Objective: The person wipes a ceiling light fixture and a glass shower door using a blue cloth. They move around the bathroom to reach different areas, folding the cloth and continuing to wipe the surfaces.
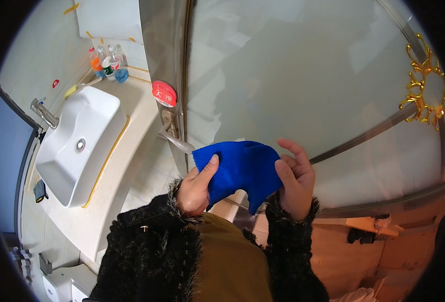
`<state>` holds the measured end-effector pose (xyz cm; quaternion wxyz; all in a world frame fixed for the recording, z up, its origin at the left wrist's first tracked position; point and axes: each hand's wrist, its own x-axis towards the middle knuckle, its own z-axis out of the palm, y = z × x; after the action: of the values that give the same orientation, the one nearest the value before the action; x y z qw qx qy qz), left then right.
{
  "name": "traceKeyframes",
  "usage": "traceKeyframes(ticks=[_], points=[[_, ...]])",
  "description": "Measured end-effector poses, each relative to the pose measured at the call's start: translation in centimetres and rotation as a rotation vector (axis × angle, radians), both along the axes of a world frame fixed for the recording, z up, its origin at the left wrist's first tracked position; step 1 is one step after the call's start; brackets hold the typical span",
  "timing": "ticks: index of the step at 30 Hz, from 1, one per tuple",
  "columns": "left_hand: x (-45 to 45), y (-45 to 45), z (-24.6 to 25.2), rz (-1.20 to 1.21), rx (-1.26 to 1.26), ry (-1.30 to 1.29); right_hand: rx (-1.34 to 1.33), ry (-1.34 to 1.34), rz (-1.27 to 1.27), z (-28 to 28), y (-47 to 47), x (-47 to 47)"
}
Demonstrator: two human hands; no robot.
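Note:
A blue cloth point(241, 166) is stretched between my two hands, in front of a frosted glass door point(283, 94). My left hand point(196, 188) grips its left side, thumb on top. On the other side my right hand point(297, 181) pinches the cloth's right edge between thumb and fingers, with the index finger raised. The lower edge of the cloth sags and folds. Just beyond its upper left corner is the metal door handle point(177, 141).
At the left a white basin point(82, 147) with a chrome faucet point(45, 113) stands on a pale countertop point(113, 181). Several plastic bottles point(109, 64) are at its far end. A dark grey cloth point(40, 191) lies by the basin. Gold ornament point(422, 87) decorates the door at right.

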<state>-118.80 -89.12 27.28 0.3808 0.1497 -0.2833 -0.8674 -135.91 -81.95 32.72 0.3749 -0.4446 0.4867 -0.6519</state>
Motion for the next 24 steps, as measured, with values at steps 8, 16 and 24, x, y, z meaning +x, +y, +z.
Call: traceKeyframes(ticks=[8,16,24], points=[[-0.2,1.0,-1.5,-0.099,-0.227,-0.179,0.104,0.081,0.326,-0.3,-1.3,3.8],[-0.2,0.3,-2.6,-0.132,-0.501,0.184,0.095,0.106,0.38,-0.9,-2.0,4.5],[2.0,-0.1,-0.7,-0.301,-0.19,-0.018,-0.269,0.548,-0.052,0.4,-0.9,1.7]])
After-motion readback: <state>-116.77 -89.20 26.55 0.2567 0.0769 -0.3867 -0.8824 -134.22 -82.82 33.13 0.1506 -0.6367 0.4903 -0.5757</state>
